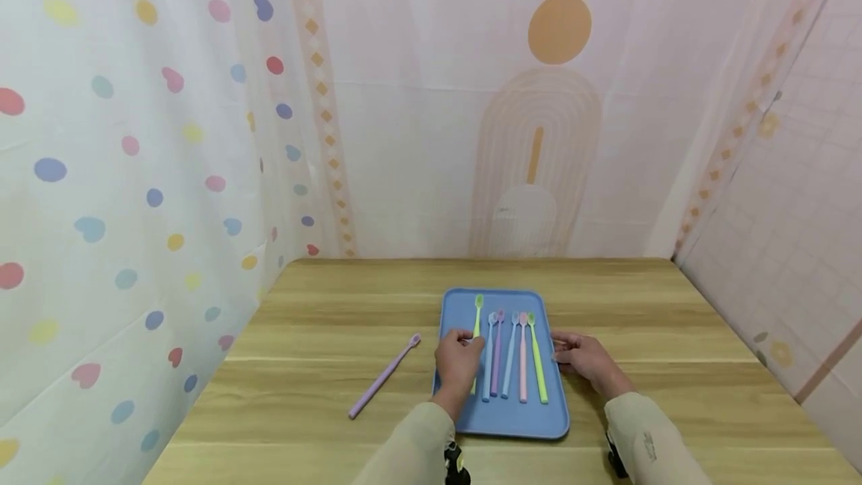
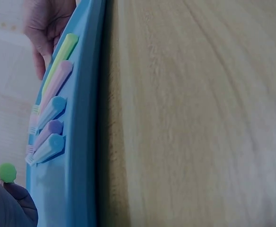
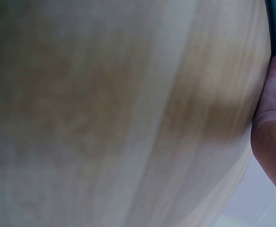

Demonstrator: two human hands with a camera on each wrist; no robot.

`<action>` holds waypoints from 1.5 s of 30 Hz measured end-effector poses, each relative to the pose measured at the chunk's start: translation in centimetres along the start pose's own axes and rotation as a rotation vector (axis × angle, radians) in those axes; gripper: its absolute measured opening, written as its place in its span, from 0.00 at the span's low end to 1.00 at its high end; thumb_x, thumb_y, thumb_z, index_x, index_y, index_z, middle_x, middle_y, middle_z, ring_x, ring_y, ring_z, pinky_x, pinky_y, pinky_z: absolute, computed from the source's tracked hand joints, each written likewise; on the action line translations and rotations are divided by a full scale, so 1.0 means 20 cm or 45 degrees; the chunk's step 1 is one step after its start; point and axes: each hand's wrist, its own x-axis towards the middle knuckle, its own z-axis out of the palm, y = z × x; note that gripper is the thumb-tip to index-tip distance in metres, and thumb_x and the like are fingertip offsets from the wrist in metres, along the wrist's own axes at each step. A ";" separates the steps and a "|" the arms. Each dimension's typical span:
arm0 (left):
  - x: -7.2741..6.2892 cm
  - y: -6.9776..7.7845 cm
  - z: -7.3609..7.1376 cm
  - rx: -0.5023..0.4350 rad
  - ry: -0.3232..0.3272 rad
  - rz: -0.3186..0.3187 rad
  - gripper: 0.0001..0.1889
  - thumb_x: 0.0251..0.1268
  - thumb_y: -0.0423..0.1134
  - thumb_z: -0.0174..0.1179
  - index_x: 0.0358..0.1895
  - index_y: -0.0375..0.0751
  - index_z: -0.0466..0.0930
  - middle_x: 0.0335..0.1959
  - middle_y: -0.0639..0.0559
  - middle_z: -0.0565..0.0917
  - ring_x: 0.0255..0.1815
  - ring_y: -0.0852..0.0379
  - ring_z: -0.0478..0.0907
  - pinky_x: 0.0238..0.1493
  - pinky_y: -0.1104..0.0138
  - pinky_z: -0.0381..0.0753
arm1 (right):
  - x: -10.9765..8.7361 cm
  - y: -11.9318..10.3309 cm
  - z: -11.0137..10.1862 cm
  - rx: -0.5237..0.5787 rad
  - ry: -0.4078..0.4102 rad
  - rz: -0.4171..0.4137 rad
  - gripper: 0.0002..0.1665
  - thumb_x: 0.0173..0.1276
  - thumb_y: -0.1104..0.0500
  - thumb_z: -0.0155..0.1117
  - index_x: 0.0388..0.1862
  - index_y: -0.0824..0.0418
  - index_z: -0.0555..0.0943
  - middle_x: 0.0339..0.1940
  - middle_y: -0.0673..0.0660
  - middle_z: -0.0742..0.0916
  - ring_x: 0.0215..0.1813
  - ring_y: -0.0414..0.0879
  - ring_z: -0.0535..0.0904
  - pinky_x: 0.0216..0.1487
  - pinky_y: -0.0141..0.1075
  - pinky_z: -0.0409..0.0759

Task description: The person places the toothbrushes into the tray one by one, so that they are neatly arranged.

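The left hand (image 1: 459,365) pinches a yellow-green toothbrush (image 1: 478,314) over the left side of a blue tray (image 1: 512,425). In the left wrist view the round end of its handle (image 2: 7,172) sticks out between the fingers. Several toothbrushes lie side by side on the tray: a light blue one (image 1: 488,365), a purple one (image 1: 497,361), another light blue one (image 1: 509,361), a pink one (image 1: 523,365) and a green one (image 1: 539,365). At the tray's right edge rests the right hand (image 1: 587,359), fingers extended against the side.
One more purple toothbrush (image 1: 384,377) lies slanted on the wooden table (image 1: 303,365), left of the tray. Behind the table hangs a patterned curtain (image 1: 404,156), with a dotted curtain (image 1: 135,245) along the left side.
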 end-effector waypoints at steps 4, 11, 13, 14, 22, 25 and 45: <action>0.00 -0.03 0.02 0.028 0.044 0.016 0.07 0.53 0.33 0.67 0.33 0.35 0.82 0.25 0.50 0.78 0.26 0.55 0.73 0.28 0.62 0.74 | 0.01 0.01 0.01 0.011 -0.007 -0.015 0.29 0.65 0.75 0.60 0.66 0.75 0.72 0.47 0.64 0.84 0.44 0.48 0.81 0.46 0.42 0.83; -0.02 -0.08 0.05 0.072 0.056 0.014 0.06 0.52 0.32 0.69 0.30 0.35 0.81 0.25 0.50 0.79 0.26 0.53 0.73 0.29 0.60 0.75 | -0.01 0.05 0.02 0.012 0.012 0.003 0.28 0.65 0.75 0.61 0.65 0.75 0.73 0.45 0.63 0.84 0.43 0.48 0.80 0.45 0.42 0.83; -0.03 -0.09 0.06 0.089 0.066 0.012 0.06 0.52 0.32 0.69 0.30 0.35 0.81 0.25 0.49 0.79 0.26 0.53 0.73 0.30 0.59 0.75 | -0.01 0.05 0.01 0.005 0.012 0.005 0.28 0.65 0.74 0.61 0.65 0.75 0.73 0.45 0.63 0.84 0.43 0.47 0.80 0.45 0.42 0.83; -0.03 -0.09 0.06 0.099 0.073 0.014 0.06 0.52 0.32 0.69 0.30 0.35 0.81 0.25 0.49 0.79 0.27 0.53 0.74 0.30 0.59 0.75 | -0.01 0.05 0.01 0.003 0.009 0.002 0.28 0.65 0.74 0.61 0.65 0.75 0.73 0.45 0.63 0.84 0.43 0.47 0.80 0.45 0.42 0.83; -0.02 -0.09 0.08 0.197 0.073 0.044 0.05 0.50 0.31 0.69 0.26 0.36 0.81 0.23 0.50 0.80 0.25 0.53 0.74 0.30 0.58 0.77 | 0.00 0.04 -0.01 0.015 0.015 -0.016 0.28 0.65 0.75 0.59 0.66 0.75 0.72 0.47 0.65 0.83 0.44 0.47 0.80 0.45 0.41 0.83; -0.02 -0.08 0.08 0.265 0.063 0.059 0.06 0.50 0.31 0.69 0.24 0.37 0.80 0.21 0.50 0.78 0.24 0.54 0.73 0.29 0.58 0.76 | 0.00 0.03 -0.02 0.020 0.010 -0.012 0.29 0.65 0.75 0.59 0.66 0.76 0.71 0.46 0.65 0.83 0.44 0.47 0.81 0.45 0.41 0.83; 0.02 -0.03 0.06 0.324 -0.037 0.117 0.05 0.51 0.33 0.68 0.30 0.35 0.83 0.28 0.47 0.82 0.29 0.51 0.77 0.35 0.56 0.78 | 0.00 0.02 -0.05 0.014 0.001 0.001 0.28 0.67 0.75 0.57 0.67 0.76 0.70 0.52 0.69 0.82 0.46 0.49 0.81 0.47 0.43 0.83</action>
